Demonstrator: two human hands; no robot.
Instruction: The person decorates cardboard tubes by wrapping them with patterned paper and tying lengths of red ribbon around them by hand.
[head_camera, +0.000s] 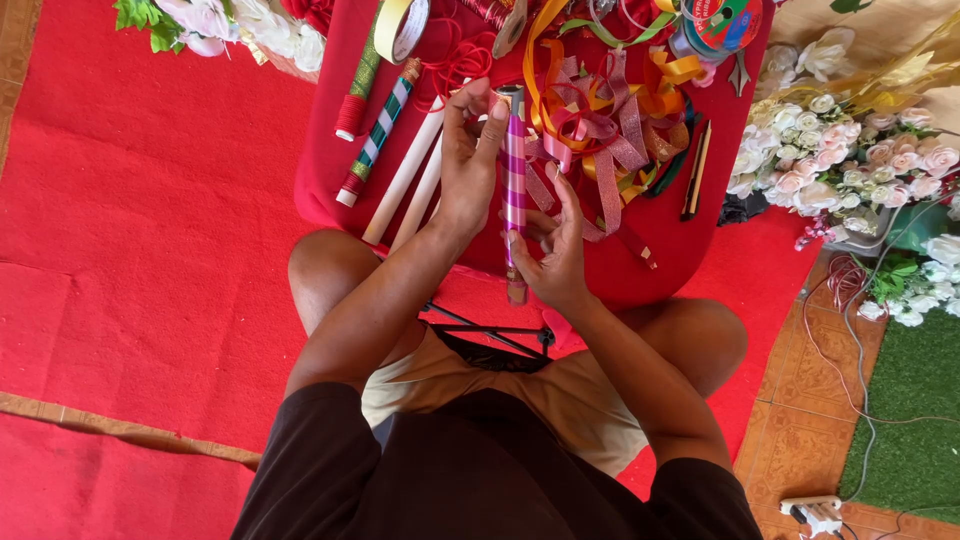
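Holding a slim tube (515, 190) wrapped in glossy pink-and-silver striped ribbon upright over the red cloth-covered table (330, 180), I pinch its top with my left hand (468, 160) and grip its lower part with my right hand (552, 255), beside tangled satin ribbons (615, 120).

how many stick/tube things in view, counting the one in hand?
5. Pink-striped tube held by left hand and right hand; two white tubes, green-white stick, green stick on the red table. Ribbons may hide more.
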